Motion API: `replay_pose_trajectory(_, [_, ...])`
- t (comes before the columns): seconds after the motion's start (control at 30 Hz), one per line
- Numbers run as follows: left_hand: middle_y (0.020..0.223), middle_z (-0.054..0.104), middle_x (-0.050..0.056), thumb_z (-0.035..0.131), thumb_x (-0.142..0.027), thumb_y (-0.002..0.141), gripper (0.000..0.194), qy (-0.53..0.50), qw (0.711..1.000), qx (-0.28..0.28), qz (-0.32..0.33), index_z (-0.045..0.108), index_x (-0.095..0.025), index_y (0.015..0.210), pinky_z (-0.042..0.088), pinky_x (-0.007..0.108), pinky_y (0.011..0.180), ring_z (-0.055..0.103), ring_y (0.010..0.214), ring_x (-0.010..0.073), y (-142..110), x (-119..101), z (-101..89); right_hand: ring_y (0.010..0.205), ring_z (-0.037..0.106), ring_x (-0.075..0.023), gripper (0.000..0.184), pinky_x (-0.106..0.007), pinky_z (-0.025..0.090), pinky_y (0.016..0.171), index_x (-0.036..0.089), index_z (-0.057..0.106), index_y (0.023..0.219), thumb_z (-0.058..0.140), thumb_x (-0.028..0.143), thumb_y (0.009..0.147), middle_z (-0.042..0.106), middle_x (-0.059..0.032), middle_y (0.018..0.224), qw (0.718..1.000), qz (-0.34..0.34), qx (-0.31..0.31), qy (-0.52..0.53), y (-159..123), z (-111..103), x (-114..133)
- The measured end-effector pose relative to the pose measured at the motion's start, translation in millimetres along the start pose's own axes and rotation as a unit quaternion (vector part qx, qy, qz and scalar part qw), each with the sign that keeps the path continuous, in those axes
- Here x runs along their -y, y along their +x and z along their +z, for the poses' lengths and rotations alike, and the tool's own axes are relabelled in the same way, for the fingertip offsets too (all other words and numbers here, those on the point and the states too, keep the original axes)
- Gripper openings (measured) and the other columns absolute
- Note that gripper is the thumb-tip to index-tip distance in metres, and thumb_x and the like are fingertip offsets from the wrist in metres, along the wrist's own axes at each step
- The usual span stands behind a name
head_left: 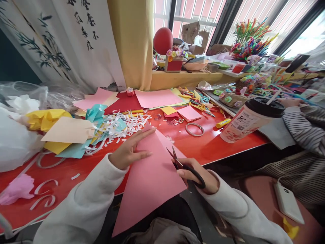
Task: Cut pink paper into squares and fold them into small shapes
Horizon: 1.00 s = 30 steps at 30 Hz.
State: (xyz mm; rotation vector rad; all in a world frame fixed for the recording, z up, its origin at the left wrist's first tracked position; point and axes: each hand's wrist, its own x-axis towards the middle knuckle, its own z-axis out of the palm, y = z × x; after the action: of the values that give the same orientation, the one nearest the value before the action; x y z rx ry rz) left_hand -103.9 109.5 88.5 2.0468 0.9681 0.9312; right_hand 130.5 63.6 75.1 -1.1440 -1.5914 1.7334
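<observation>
A large sheet of pink paper (pixel 154 179) slants across the table's edge toward my lap, with a fold near its upper right side. My left hand (pixel 128 150) lies on the upper left of this sheet, index finger and thumb stretched apart on its surface. In my right hand (pixel 196 173) is a pair of scissors (pixel 194 174) with black handles. Their blades are spread a little, above the sheet's right edge. Some fingers of my right hand are hidden behind the handles and the paper.
White paper shreds (pixel 134 123) and coloured scraps lie to the left on the red table (pixel 162 117). Behind are pink sheets (pixel 157 98), small square papers (pixel 189 113) and a metal ring (pixel 194 129). A drink cup (pixel 243 122) stands right, near another person's striped sleeve (pixel 301 127).
</observation>
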Motion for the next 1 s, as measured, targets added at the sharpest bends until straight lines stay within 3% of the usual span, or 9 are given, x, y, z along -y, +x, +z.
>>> replay_pose_trajectory(0.17, [0.134, 0.038, 0.002, 0.06, -0.034, 0.071, 0.062, 0.051, 0.999, 0.006, 0.004, 0.036, -0.027, 0.128, 0.016, 0.038, 0.107, 0.03, 0.125, 0.0219, 0, 3, -2.7, 0.04, 0.037, -0.0047, 0.045, -0.02, 0.03, 0.037, 0.01, 0.057, 0.078, 0.058, 0.053, 0.065, 0.039, 0.0045, 0.054, 0.997, -0.003, 0.048, -0.063, -1, 4, 9])
replay_pose_trajectory(0.33, [0.136, 0.036, 0.001, 0.059, -0.037, 0.072, 0.063, 0.065, 0.998, 0.013, -0.01, 0.034, -0.026, 0.129, 0.015, 0.037, 0.108, 0.024, 0.128, 0.021, 0, 5, -3.8, 0.04, 0.034, -0.004, 0.04, -0.018, 0.025, 0.035, 0.011, 0.054, 0.072, 0.058, 0.051, 0.066, 0.034, 0.0057, 0.05, 0.994, -0.001, 0.042, -0.098, -3, 4, 6])
replay_pose_trajectory(0.63, [0.135, 0.036, 0.0, 0.06, -0.039, 0.07, 0.064, 0.053, 0.998, -0.01, -0.039, 0.037, -0.024, 0.128, 0.014, 0.034, 0.108, 0.024, 0.128, 0.0209, -1, 5, -5.2, 0.045, 0.044, -0.0065, 0.04, -0.017, 0.031, 0.039, 0.01, 0.055, 0.072, 0.059, 0.049, 0.066, 0.049, 0.0005, 0.053, 0.994, 0.025, 0.046, -0.098, -9, 0, 7])
replay_pose_trajectory(1.0, [0.135, 0.037, -0.001, 0.061, -0.041, 0.069, 0.065, 0.055, 0.998, -0.009, -0.041, 0.037, -0.025, 0.127, 0.015, 0.034, 0.108, 0.023, 0.128, 0.0204, -2, 8, -4.4, 0.035, 0.044, -0.0054, 0.033, -0.017, 0.03, 0.035, 0.013, 0.05, 0.056, 0.069, 0.04, 0.059, 0.049, 0.0032, 0.044, 0.994, 0.077, 0.008, -0.08, -8, 2, -1])
